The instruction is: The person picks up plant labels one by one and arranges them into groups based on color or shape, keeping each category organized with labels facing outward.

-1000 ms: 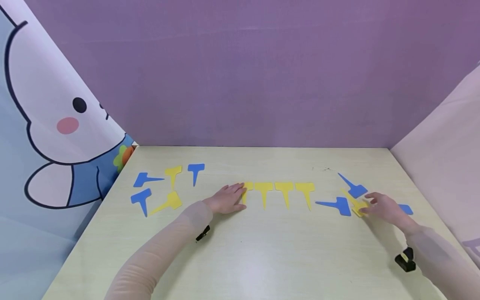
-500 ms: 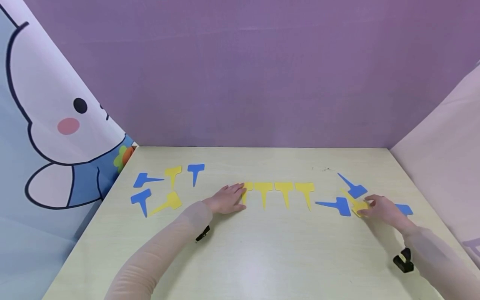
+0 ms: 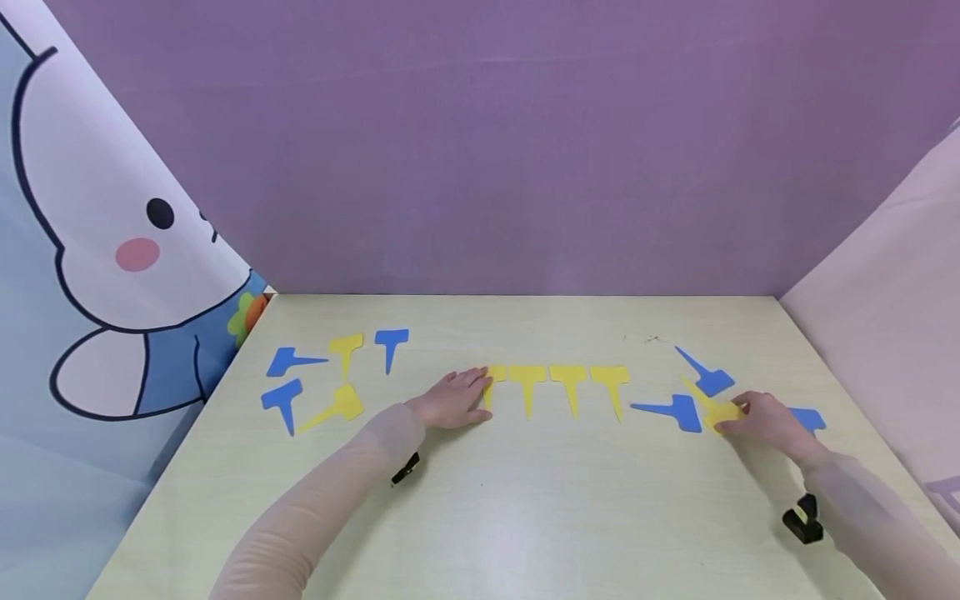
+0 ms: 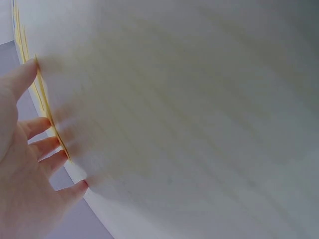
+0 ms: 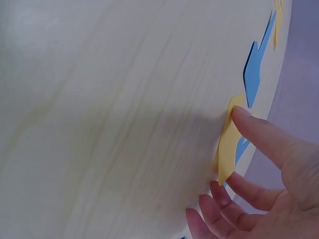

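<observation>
Flat T-shaped plant labels in yellow and blue lie on the table. My left hand [image 3: 453,398] rests with fingers extended at the leftmost yellow plant label [image 3: 497,372] of a row, covering part of it; in the left wrist view its fingertips [image 4: 45,124] touch the label's edge. Three more yellow labels [image 3: 567,375] continue that row to the right, stems toward me. At the right, my right hand [image 3: 768,423] pinches the head of another yellow plant label [image 5: 229,142] between thumb and index finger, its stem pointing away to the left.
Blue labels [image 3: 684,412] lie left of the right hand, behind it, and partly hidden under it at its right. Several mixed blue and yellow labels [image 3: 347,402] are scattered at the table's left. A purple wall [image 3: 525,167] stands behind the table [image 3: 525,517].
My right hand has shifted slightly, and its thumb and index finger have closed on the yellow plant label's head. The left hand and the row have stayed put.
</observation>
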Demonstrator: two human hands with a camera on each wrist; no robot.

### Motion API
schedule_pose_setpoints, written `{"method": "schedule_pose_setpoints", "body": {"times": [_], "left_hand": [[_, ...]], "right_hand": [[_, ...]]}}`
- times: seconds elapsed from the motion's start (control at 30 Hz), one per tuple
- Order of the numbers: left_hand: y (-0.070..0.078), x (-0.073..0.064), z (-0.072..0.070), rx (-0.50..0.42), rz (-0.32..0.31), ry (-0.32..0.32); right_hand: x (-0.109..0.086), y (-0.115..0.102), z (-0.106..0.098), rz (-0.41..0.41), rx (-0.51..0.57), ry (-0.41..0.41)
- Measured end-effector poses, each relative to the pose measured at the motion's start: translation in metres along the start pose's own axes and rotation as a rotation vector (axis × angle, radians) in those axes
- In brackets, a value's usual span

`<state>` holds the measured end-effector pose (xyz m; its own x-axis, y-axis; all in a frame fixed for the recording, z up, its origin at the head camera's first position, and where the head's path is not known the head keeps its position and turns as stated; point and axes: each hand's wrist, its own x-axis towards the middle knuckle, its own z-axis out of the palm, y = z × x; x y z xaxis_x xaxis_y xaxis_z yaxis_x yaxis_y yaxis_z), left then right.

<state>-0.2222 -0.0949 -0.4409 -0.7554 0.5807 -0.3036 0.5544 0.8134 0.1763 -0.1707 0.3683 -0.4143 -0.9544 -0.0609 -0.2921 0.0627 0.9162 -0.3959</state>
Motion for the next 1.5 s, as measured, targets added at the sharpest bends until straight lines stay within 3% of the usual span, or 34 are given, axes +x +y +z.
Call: {"method": "schedule_pose_setpoints", "body": {"times": [0.53, 1.03, 1.27, 1.5], "left_hand": [[-0.0016, -0.0003, 0.0005, 0.003, 0.002, 0.004], [0.0, -0.0024, -0.0027, -0.007, 0.013, 0.007], [0.0011, -0.0019, -0.002, -0.001, 0.004, 0.001], [0.0004, -0.0013, -0.0008, -0.003, 0.003, 0.003]], "right_hand": [[-0.0006, -0.0021, -0.0005, 0.062, 0.044, -0.004], [-0.0016, -0.0032, 0.0037, 0.063, 0.103, 0.035], [-0.0042, -0.0054, 0.0038, 0.044, 0.176, 0.074], [-0.0019, -0.0014, 0.0023, 0.066, 0.28, 0.063]]}}
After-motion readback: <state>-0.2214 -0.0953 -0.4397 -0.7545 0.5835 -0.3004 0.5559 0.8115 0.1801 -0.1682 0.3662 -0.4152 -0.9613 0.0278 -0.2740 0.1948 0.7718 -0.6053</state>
